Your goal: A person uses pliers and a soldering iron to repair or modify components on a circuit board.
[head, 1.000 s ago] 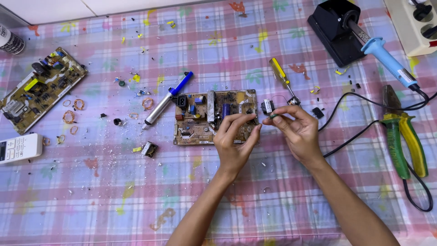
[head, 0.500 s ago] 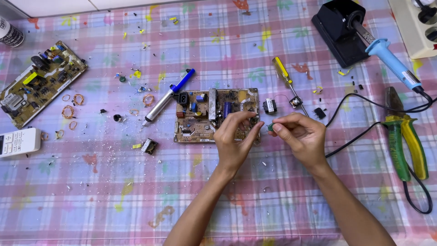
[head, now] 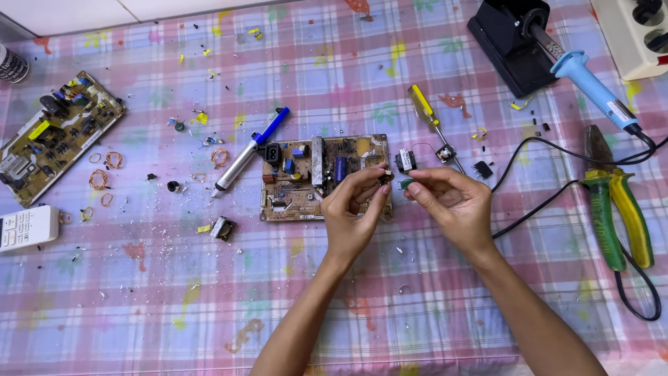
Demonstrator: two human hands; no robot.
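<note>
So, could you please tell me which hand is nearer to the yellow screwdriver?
Right. The right hand sits just below the screwdriver; the left hand lies farther off, over the circuit board.

left arm: came up from the bottom edge, bare forearm angled up and to the right, wrist pretty much straight

left hand (head: 353, 212): back of it faced the camera, fingers curled, thumb and fingertips pinched together up top

right arm: came in from the bottom right corner, angled up and to the left

right hand (head: 451, 202): curled too, fingertips pointing left, pinched tight

both: fingertips almost met in the middle, wrists well apart
</note>
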